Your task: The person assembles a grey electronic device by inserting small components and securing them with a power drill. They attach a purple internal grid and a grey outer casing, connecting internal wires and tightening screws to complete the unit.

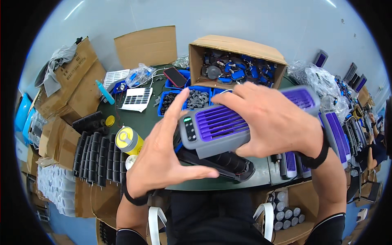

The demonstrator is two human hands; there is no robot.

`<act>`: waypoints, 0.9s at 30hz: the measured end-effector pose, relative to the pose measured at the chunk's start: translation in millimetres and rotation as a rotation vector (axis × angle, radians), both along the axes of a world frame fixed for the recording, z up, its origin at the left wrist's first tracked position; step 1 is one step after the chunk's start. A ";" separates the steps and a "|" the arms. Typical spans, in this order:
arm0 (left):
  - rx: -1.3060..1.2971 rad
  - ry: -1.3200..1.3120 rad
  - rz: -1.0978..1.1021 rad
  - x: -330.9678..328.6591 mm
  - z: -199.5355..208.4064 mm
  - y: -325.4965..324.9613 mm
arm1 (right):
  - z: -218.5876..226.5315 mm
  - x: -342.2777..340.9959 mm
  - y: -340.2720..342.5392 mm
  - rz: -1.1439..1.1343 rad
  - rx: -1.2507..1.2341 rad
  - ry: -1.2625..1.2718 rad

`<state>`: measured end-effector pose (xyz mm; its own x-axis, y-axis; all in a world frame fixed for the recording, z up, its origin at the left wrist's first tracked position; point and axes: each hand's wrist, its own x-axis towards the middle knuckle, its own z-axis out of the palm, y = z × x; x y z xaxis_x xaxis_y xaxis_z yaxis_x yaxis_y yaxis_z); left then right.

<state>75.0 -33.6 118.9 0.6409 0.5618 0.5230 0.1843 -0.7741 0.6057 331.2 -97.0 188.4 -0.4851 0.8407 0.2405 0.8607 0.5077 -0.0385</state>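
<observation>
My right hand (274, 122) grips a long grey fan unit (220, 122) from above, holding it aslant over the table. The unit has a purple slatted grille and a small panel with green lights at its left end. My left hand (157, 151) is just left of that end, thumb and fingers spread wide, with nothing in it. Below the unit lies a black housing with a roller-like fan wheel (228, 163), partly hidden by the unit and my left hand.
An open cardboard box (239, 75) of motors with blue parts stands behind blue bins (199, 98) of small parts. Black fan wheels (96, 157) and a yellow-topped bottle (128, 140) are at left. More purple-grilled units (335, 136) stand at right, where another person sits.
</observation>
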 end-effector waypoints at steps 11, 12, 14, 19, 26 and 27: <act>-0.301 -0.208 -0.138 -9.5 -51.2 30.6 | -98.8 22.9 29.7 -0.016 -0.185 0.555; -0.357 -0.220 -0.112 -11.7 -52.7 30.6 | -98.2 20.3 30.0 -0.025 -0.271 0.587; -0.331 -0.241 -0.138 -15.8 -57.0 34.4 | -108.7 20.9 34.2 -0.014 -0.304 0.597; -0.367 -0.286 -0.143 -11.6 -61.2 36.3 | -136.2 27.2 39.7 0.071 -0.327 0.627; -0.416 -0.316 -0.021 -9.3 -57.6 32.5 | -131.0 25.2 28.1 0.085 -0.328 0.552; -0.430 -0.323 -0.010 -7.6 -58.0 31.7 | -131.7 24.5 25.1 0.084 -0.312 0.551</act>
